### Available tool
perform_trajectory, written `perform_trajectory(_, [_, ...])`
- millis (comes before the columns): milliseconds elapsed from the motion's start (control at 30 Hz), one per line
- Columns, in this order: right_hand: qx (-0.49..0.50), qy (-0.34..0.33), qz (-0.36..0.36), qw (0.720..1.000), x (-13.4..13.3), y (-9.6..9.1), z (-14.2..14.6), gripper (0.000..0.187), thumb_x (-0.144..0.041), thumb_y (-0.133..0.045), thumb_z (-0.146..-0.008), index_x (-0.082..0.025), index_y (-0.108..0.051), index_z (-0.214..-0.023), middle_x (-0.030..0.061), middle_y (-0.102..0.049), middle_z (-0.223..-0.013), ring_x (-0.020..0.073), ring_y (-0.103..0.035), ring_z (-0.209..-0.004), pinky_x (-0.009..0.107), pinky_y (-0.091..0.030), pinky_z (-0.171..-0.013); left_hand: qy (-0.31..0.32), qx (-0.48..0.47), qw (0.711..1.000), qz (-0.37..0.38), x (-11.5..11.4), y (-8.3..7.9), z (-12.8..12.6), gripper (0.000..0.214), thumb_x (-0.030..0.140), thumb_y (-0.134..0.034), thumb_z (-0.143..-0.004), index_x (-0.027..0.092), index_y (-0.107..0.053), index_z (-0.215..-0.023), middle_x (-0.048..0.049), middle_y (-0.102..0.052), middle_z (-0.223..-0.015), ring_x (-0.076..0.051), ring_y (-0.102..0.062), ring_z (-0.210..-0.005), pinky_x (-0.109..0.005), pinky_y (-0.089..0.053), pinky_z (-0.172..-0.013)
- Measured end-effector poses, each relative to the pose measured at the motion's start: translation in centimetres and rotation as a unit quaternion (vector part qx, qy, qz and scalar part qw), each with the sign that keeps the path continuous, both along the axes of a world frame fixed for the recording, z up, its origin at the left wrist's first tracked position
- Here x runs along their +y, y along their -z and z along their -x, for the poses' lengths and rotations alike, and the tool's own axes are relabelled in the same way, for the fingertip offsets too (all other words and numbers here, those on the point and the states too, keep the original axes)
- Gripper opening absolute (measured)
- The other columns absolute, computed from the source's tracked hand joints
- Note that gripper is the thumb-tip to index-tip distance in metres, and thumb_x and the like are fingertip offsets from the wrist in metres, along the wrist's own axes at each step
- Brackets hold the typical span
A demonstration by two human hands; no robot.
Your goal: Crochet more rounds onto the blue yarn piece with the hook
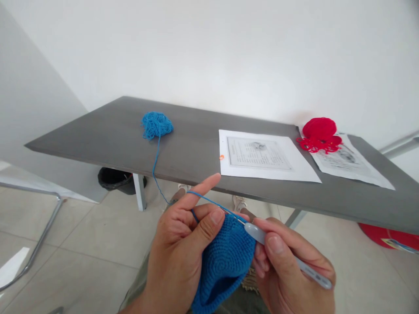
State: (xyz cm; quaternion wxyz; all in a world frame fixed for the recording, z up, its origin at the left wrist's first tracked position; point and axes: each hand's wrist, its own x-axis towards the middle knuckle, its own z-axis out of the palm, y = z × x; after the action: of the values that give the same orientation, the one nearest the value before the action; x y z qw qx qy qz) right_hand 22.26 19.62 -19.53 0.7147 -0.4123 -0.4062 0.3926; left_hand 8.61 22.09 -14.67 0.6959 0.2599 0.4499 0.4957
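Note:
My left hand (186, 240) pinches the upper edge of a blue crocheted piece (229, 253) between thumb and fingers, its index finger stretched out. Blue yarn (209, 199) loops over that finger and runs to the piece's edge. In my right hand (288, 261) is a crochet hook (309, 270) with a grey handle; its thin metal shaft meets the stitches at the top edge. The piece is rounded, with a hollow opening at its lower side. From the left hand the strand leads back to a loose blue yarn ball (157, 125) on the table.
The grey table (193, 152) stands against a white wall. On it lie a printed sheet (268, 172) and, farther right, a second sheet (366, 168) with a red yarn ball (319, 129) partly on it. Below are a black bin (114, 179) and a red object (376, 235). A metal chair frame (49, 231) is at left.

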Motion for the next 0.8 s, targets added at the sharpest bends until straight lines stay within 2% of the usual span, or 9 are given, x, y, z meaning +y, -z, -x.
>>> perform_trajectory(67, [-0.013,0.019,-0.004,1.000,0.1,0.4,0.1,0.010,-0.038,-0.085,-0.089,-0.033,-0.089,-0.097,-0.0012,-0.065,-0.052,0.0086,-0.054,-0.040,0.016,-0.041,-0.035,-0.019,0.007,1.000,0.004,0.2,0.1,-0.2,0.069,0.028,-0.091,-0.080,0.023,-0.069,-0.146,-0.0049,-0.083,-0.072,-0.021,-0.078,-0.070,-0.021,-0.057,-0.060])
perform_trajectory(167, [-0.040,0.046,-0.014,0.998,0.1,1.4,0.1,0.011,-0.034,-0.083,-0.091,-0.032,-0.088,-0.101,-0.0007,-0.067,-0.057,0.0096,-0.056,-0.044,0.018,-0.043,-0.037,-0.035,0.014,0.999,0.001,0.4,0.4,-0.4,0.066,0.028,-0.091,-0.080,0.024,-0.071,-0.143,-0.0040,-0.082,-0.072,-0.018,-0.076,-0.064,-0.020,-0.058,-0.061])
perform_trajectory(367, [-0.122,0.107,-0.014,0.987,0.0,3.3,0.0,0.013,-0.031,-0.084,-0.090,-0.028,-0.088,-0.101,0.0061,-0.081,-0.085,0.0131,-0.065,-0.050,0.023,-0.048,-0.039,-0.051,0.035,0.998,-0.012,0.5,1.3,-0.2,0.065,0.029,-0.088,-0.082,0.027,-0.071,-0.144,-0.0018,-0.080,-0.071,-0.013,-0.066,-0.056,-0.017,-0.054,-0.055])
perform_trajectory(433, [-0.148,0.120,-0.013,0.982,-0.1,3.6,0.0,0.013,-0.030,-0.084,-0.089,-0.028,-0.088,-0.102,0.0066,-0.083,-0.089,0.0145,-0.068,-0.053,0.024,-0.049,-0.041,-0.056,0.040,0.998,-0.013,0.5,1.5,0.0,0.064,0.031,-0.089,-0.082,0.029,-0.071,-0.144,0.0001,-0.076,-0.067,-0.011,-0.064,-0.053,-0.016,-0.052,-0.054])
perform_trajectory(667, [-0.212,0.148,-0.020,0.966,-0.4,2.8,0.2,0.017,-0.025,-0.084,-0.089,-0.033,-0.087,-0.103,0.0009,-0.085,-0.093,0.0155,-0.076,-0.068,0.021,-0.052,-0.046,-0.067,0.037,0.997,-0.018,0.4,1.5,-0.1,0.070,0.033,-0.091,-0.080,0.025,-0.069,-0.146,0.0031,-0.069,-0.060,-0.011,-0.061,-0.050,-0.017,-0.051,-0.051])
perform_trajectory(800, [-0.248,0.124,-0.065,0.959,-0.4,2.1,0.1,0.026,-0.017,-0.083,-0.088,-0.033,-0.085,-0.108,-0.0014,-0.083,-0.090,0.0148,-0.076,-0.073,0.021,-0.057,-0.052,-0.075,0.038,0.996,-0.019,0.4,1.2,-0.3,0.078,0.026,-0.095,-0.074,0.022,-0.068,-0.147,-0.0015,-0.080,-0.071,-0.013,-0.070,-0.058,-0.017,-0.056,-0.056])
